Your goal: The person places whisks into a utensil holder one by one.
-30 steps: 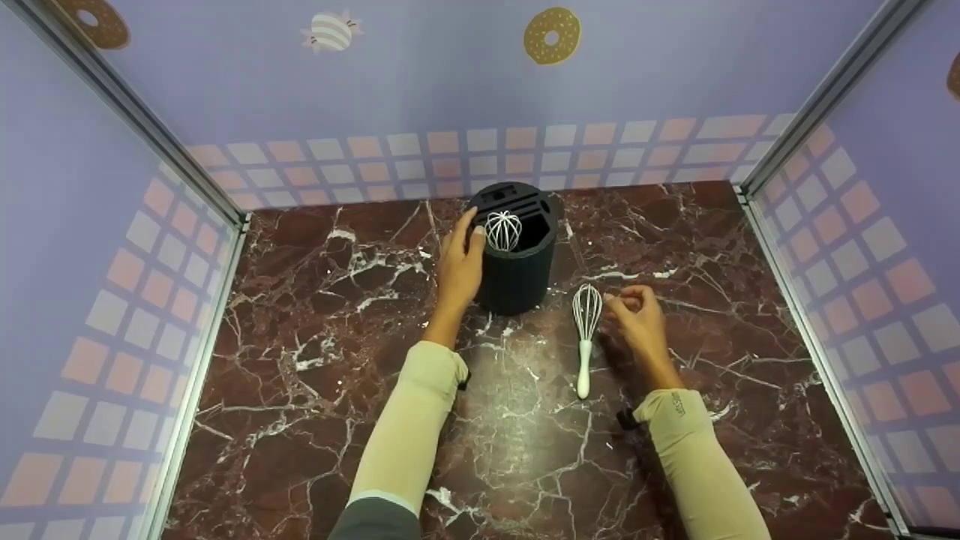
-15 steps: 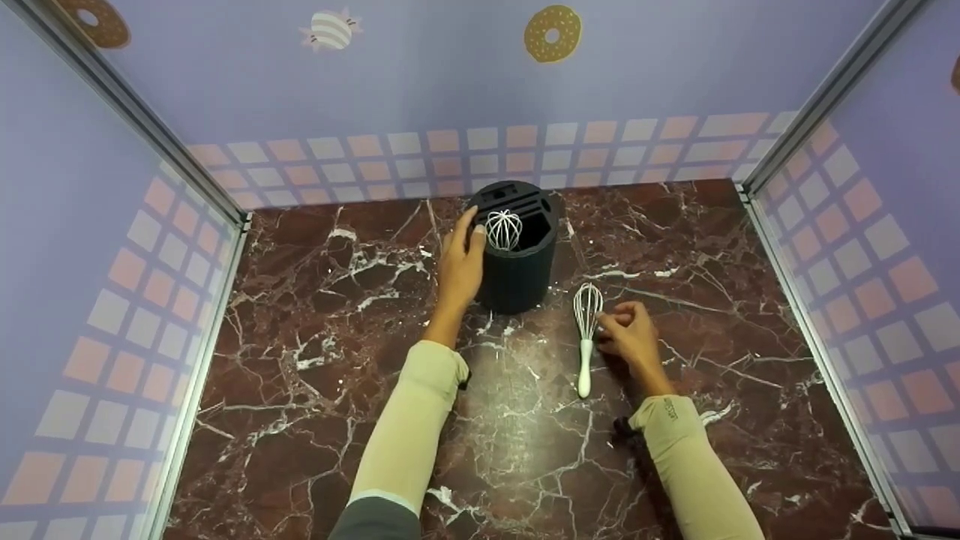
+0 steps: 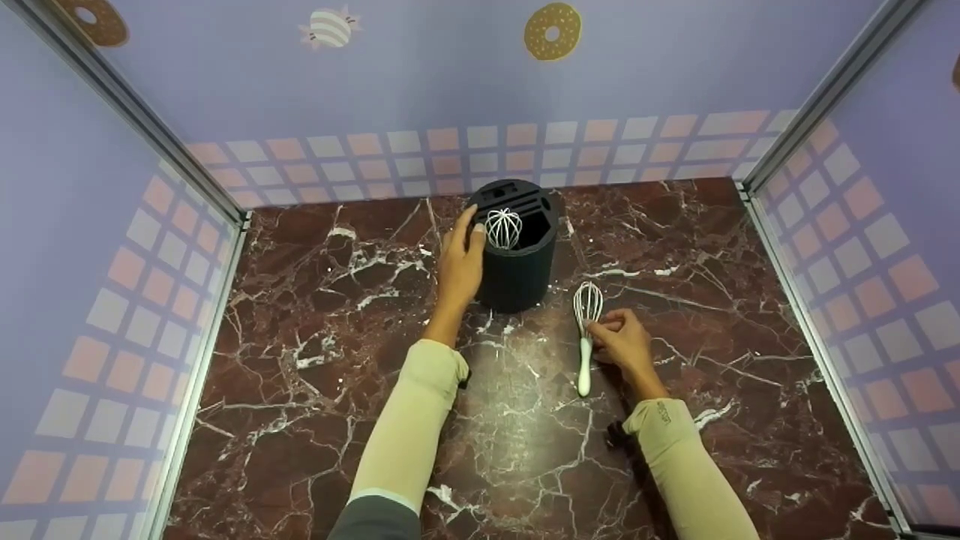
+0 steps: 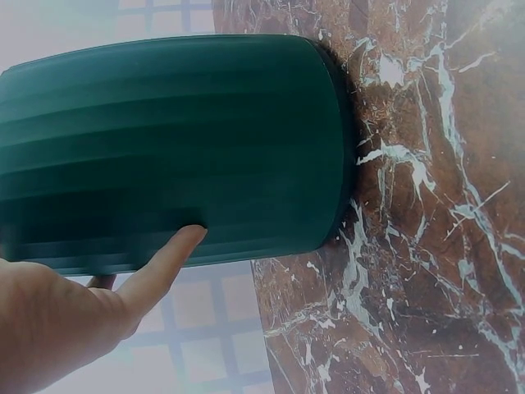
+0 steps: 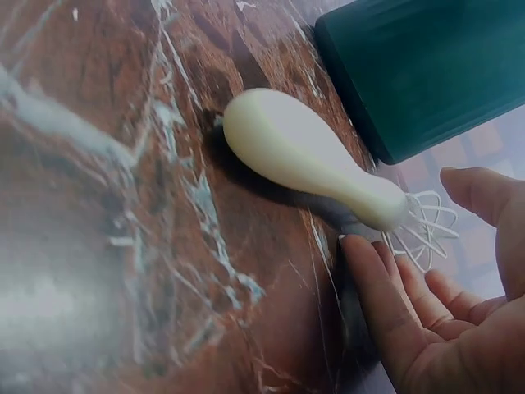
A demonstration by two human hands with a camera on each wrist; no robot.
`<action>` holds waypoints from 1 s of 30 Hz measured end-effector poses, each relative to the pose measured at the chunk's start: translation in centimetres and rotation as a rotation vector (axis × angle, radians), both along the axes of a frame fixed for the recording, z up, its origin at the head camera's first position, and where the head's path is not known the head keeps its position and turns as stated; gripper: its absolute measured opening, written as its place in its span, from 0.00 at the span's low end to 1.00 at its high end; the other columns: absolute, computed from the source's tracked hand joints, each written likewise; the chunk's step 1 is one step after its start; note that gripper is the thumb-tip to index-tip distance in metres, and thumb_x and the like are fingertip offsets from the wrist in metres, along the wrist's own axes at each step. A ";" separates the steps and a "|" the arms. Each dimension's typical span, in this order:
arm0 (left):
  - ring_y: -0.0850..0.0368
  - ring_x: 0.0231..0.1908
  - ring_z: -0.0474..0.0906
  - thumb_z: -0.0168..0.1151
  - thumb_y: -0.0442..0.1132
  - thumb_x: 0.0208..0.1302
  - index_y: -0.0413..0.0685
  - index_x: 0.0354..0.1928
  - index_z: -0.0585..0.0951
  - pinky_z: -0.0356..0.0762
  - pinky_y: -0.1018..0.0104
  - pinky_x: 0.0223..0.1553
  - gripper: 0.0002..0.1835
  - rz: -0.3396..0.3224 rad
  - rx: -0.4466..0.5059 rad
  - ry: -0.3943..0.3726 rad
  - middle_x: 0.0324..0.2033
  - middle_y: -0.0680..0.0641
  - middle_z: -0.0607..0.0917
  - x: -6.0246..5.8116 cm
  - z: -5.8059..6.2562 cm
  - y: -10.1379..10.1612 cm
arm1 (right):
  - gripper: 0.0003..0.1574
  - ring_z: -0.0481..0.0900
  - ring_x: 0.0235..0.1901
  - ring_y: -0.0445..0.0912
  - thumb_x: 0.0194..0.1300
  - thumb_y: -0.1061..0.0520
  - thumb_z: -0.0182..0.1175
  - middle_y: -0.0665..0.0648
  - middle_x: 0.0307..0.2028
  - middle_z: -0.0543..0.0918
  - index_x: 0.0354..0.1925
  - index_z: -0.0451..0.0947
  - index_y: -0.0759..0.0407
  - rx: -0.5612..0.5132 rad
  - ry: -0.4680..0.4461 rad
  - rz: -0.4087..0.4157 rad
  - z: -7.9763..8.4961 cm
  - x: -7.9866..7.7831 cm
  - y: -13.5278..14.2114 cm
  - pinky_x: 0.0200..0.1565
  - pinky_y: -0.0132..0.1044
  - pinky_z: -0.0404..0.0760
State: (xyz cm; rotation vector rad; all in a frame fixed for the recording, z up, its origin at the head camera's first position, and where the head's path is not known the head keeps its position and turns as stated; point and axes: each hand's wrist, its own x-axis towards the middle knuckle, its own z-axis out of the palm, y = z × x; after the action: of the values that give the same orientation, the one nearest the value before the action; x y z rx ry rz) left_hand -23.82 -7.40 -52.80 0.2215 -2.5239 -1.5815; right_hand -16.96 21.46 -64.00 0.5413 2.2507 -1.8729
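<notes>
A whisk (image 3: pixel 584 367) with a pale handle and wire loops lies on the table, loops pointing to the back. My right hand (image 3: pixel 624 342) is at its right, by the neck. In the right wrist view, thumb and fingers (image 5: pixel 373 287) spread around the whisk's neck without gripping it. A dark round utensil holder (image 3: pixel 517 281) stands upright at the back; in the left wrist view it looks green and ribbed. My left hand (image 3: pixel 460 266) rests on its left side, fingers extended towards the rim. A second whisk's wire head (image 3: pixel 503 229) pokes out of the holder; its handle is hidden inside.
Slots and an opening (image 3: pixel 535 229) mark the holder's top. The red-brown marbled table (image 3: pixel 337 420) is bounded by purple panels at the back (image 3: pixel 420 82) and sides, with metal strips along the side edges.
My right hand has moved towards me and slightly left, from beside the whisk's wire loops to its neck. The left hand and the holder keep their places.
</notes>
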 end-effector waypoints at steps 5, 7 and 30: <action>0.41 0.70 0.69 0.45 0.62 0.78 0.78 0.74 0.67 0.66 0.38 0.67 0.25 0.000 -0.013 0.008 0.69 0.44 0.71 -0.1 -0.1 0.0 | 0.40 0.86 0.29 0.44 0.56 0.49 0.78 0.60 0.41 0.84 0.56 0.69 0.66 0.000 -0.022 0.018 -0.1 0.3 -0.3 0.30 0.45 0.88; 0.41 0.70 0.69 0.45 0.62 0.78 0.77 0.74 0.67 0.66 0.38 0.67 0.25 0.001 -0.016 0.007 0.69 0.44 0.71 -0.1 -0.1 0.0 | 0.41 0.86 0.29 0.44 0.56 0.48 0.78 0.60 0.41 0.84 0.56 0.69 0.66 0.007 -0.036 0.021 -0.1 0.4 -0.4 0.31 0.45 0.88; 0.42 0.71 0.68 0.45 0.63 0.77 0.80 0.74 0.66 0.66 0.39 0.67 0.25 0.004 0.000 -0.001 0.71 0.46 0.70 0.0 -0.1 0.0 | 0.35 0.86 0.28 0.42 0.53 0.58 0.79 0.65 0.42 0.89 0.51 0.71 0.68 0.074 -0.054 0.052 -0.1 1.2 -0.9 0.29 0.41 0.87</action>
State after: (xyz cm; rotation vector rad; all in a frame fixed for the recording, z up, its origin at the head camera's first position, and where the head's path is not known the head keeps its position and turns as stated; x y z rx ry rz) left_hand -23.83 -7.43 -52.91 0.2264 -2.5223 -1.5808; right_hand -15.79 20.57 -64.10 0.5317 2.2841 -1.7354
